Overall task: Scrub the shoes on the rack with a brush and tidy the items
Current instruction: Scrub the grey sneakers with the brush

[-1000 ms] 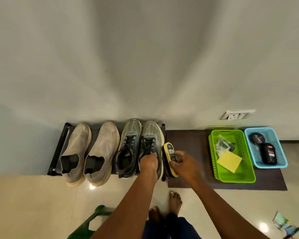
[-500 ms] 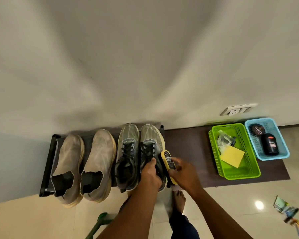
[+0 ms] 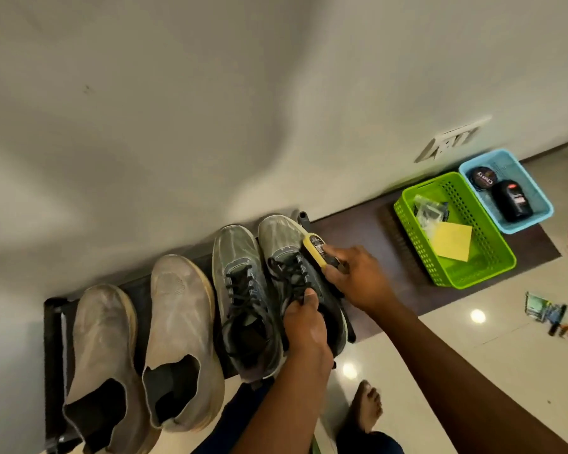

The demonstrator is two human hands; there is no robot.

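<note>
Shoes stand in a row on a low black rack (image 3: 51, 326) against the wall: two beige slip-on shoes (image 3: 138, 352) at the left and two grey laced sneakers at the right. The right grey sneaker (image 3: 295, 267) is the one being worked on. The left hand (image 3: 304, 326) grips it at the collar, with the thumb on the black laces. The right hand (image 3: 358, 276) is curled around a yellow brush (image 3: 314, 249), which lies against the outer side of this sneaker, near the toe part. The other grey sneaker (image 3: 240, 290) stands just beside it, touching it. To the right of the rack a dark brown mat (image 3: 358, 231) lies on the floor. On the mat sits a green basket (image 3: 492, 263) with a yellow cloth (image 3: 453, 240) and a small clear packet inside. Just beside it is a blue basket (image 3: 538, 198) holding a round black tin (image 3: 482, 178) and a black bottle (image 3: 512, 199). A bare foot (image 3: 366, 406) rests on the shiny tile floor.
</note>
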